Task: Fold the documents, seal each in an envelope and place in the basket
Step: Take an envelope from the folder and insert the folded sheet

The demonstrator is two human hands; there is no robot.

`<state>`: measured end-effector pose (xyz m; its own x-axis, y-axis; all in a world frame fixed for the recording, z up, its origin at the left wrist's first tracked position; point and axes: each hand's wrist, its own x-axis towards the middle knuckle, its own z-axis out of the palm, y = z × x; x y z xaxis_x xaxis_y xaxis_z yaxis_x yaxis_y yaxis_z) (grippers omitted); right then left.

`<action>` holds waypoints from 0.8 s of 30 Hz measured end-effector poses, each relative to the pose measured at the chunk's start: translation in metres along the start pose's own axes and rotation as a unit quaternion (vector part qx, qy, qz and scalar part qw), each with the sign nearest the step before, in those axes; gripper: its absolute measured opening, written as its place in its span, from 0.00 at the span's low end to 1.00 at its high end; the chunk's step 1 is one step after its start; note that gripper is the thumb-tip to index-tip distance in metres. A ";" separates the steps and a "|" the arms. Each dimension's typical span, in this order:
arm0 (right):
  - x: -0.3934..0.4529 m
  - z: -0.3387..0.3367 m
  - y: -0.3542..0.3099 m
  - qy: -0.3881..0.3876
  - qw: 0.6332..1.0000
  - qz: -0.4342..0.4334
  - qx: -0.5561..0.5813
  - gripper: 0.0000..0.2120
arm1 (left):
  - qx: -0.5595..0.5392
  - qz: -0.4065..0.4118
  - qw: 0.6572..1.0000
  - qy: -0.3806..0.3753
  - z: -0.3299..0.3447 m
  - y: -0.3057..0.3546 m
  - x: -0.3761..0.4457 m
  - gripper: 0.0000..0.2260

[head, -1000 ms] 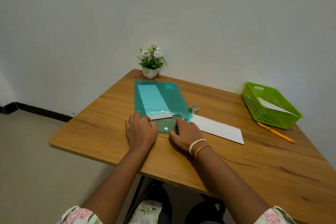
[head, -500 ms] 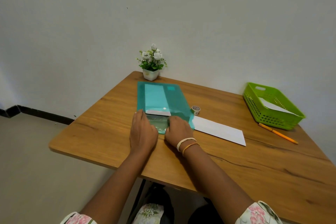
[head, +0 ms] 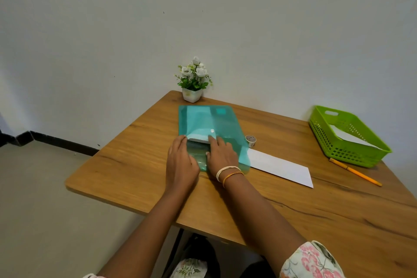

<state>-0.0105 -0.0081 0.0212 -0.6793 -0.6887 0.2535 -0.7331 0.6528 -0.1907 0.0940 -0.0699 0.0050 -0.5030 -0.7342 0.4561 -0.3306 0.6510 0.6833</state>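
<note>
Resting flat with straight fingers, the left hand (head: 180, 162) and right hand (head: 222, 153) press the teal folder (head: 207, 119) on the surface (head: 293, 210)

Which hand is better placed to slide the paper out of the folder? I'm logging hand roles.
Probably right: its fingers already lie on the paper at the folder mouth; left rests beside it.

white paper (head: 198, 138) pushed deeper into teal folder (head: 207, 122), both hands slid forward
</note>
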 end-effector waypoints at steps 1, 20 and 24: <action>0.002 0.000 0.002 -0.001 1.000 -0.020 -0.009 0.21 | -0.010 -0.006 1.000 0.003 0.000 -0.001 0.001 0.24; -0.048 -0.057 0.033 0.345 0.886 -0.046 0.305 0.08 | -0.082 0.002 0.996 0.033 -0.001 -0.010 0.005 0.17; -0.036 -0.101 0.039 0.449 0.814 0.010 0.370 0.04 | -0.006 0.026 0.999 0.039 0.003 -0.010 0.004 0.09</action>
<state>-0.0112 0.0743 0.1008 -0.6366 0.0443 0.7700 -0.7673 0.0647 -0.6381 0.0930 -0.0787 -0.0011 -0.4545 -0.7126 0.5344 -0.2966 0.6868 0.6635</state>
